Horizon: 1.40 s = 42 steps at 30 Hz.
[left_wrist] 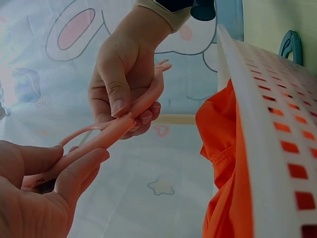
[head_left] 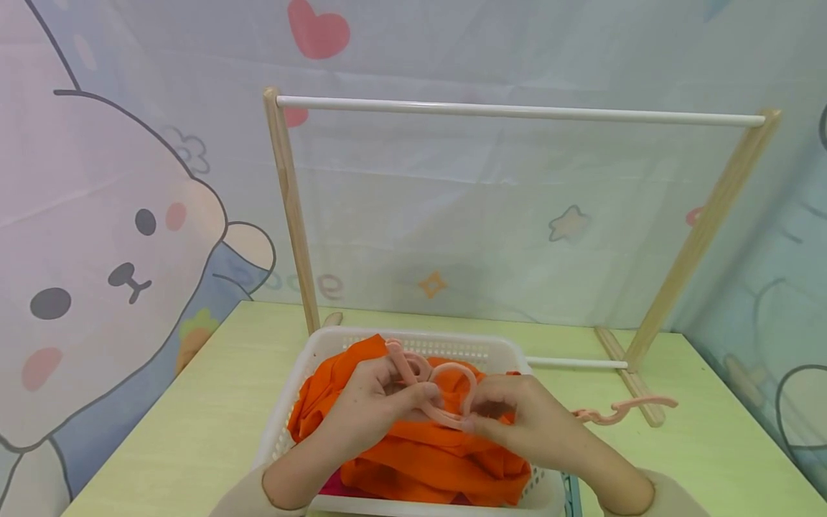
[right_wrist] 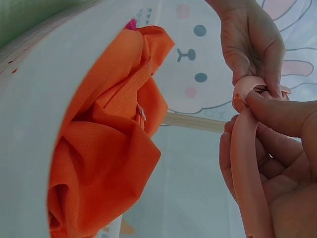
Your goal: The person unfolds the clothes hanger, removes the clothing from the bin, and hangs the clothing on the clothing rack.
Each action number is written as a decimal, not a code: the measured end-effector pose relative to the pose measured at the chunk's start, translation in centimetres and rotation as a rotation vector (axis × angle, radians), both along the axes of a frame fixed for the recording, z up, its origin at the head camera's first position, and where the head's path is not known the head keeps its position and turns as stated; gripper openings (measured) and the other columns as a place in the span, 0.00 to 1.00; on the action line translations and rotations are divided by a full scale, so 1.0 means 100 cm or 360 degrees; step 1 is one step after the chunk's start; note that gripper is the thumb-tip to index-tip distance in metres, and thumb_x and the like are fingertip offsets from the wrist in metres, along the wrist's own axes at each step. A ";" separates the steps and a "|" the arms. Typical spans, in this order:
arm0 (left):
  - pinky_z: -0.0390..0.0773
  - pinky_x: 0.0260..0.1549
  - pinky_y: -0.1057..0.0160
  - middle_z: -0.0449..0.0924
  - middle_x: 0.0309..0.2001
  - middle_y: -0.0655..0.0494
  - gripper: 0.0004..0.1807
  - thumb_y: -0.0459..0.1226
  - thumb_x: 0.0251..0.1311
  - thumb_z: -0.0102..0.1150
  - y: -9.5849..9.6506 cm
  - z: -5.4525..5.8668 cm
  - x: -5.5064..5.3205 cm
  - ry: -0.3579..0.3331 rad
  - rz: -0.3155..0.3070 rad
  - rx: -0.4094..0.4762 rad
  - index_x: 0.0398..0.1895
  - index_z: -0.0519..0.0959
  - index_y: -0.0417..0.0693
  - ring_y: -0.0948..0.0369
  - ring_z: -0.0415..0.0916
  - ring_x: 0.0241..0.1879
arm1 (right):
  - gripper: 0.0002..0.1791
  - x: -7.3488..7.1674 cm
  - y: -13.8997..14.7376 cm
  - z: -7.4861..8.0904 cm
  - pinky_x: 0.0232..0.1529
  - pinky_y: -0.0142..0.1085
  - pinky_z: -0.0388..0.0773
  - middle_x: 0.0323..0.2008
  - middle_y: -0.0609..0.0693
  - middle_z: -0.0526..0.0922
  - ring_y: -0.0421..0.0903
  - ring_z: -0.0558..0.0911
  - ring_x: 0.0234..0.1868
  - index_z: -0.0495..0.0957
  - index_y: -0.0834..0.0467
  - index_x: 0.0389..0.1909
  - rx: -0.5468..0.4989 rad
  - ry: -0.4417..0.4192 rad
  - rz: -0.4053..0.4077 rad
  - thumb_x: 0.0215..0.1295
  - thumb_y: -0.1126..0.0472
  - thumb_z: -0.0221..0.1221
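Observation:
Both hands hold a pink plastic clothes hanger (head_left: pixel 446 416) over a white basket (head_left: pixel 284 402). My left hand (head_left: pixel 371 406) pinches one part of it between thumb and fingers. With thumb and fingertips, my right hand (head_left: pixel 523 413) grips the curved part beside it. The left wrist view shows the hanger's jointed arms (left_wrist: pixel 111 134) between the two hands. In the right wrist view a rounded joint (right_wrist: pixel 246 91) sits where the fingers meet. Orange cloth (head_left: pixel 439 467) lies crumpled in the basket below, partly hidden by the hands.
Behind the basket stands a rack with wooden legs (head_left: pixel 293 215) and a white rail (head_left: pixel 517 110). Right of my right hand is another pink curved piece (head_left: pixel 623 411), partly hidden by the arm. A teal object (head_left: pixel 571 495) lies beside the basket. A patterned cloth backdrop (head_left: pixel 420 215) hangs behind.

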<state>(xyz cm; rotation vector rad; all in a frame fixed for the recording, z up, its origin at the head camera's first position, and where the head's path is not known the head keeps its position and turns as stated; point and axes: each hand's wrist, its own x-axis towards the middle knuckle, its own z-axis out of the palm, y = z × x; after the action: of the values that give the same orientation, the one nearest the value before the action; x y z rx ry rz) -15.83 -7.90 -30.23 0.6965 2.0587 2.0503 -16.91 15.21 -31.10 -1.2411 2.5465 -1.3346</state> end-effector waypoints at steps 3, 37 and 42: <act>0.83 0.40 0.62 0.75 0.40 0.47 0.13 0.34 0.64 0.60 0.001 0.000 0.000 0.0000 0.0014 0.0004 0.43 0.75 0.29 0.60 0.81 0.38 | 0.04 0.000 0.001 0.001 0.36 0.32 0.81 0.31 0.43 0.82 0.37 0.78 0.33 0.82 0.53 0.34 -0.0021 0.0035 0.0006 0.63 0.57 0.63; 0.82 0.42 0.55 0.73 0.37 0.45 0.06 0.27 0.65 0.55 0.023 -0.004 0.004 -0.0142 0.0396 0.0706 0.37 0.69 0.32 0.52 0.85 0.40 | 0.04 0.007 -0.002 0.007 0.32 0.33 0.81 0.32 0.51 0.82 0.46 0.80 0.29 0.80 0.60 0.37 -0.0486 -0.0078 -0.0462 0.66 0.63 0.60; 0.82 0.41 0.55 0.71 0.38 0.45 0.07 0.28 0.64 0.56 0.028 -0.005 0.006 -0.0089 0.0442 0.0803 0.35 0.68 0.33 0.52 0.84 0.41 | 0.04 0.008 -0.003 0.008 0.31 0.32 0.80 0.33 0.49 0.82 0.45 0.78 0.27 0.80 0.61 0.37 -0.0542 -0.0076 -0.0517 0.66 0.64 0.60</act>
<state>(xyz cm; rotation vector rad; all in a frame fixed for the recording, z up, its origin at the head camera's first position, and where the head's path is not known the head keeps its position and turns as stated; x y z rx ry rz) -15.23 -5.06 -30.75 0.4210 1.6915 2.7542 -16.13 14.91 -30.28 -0.8303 2.6484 -1.9014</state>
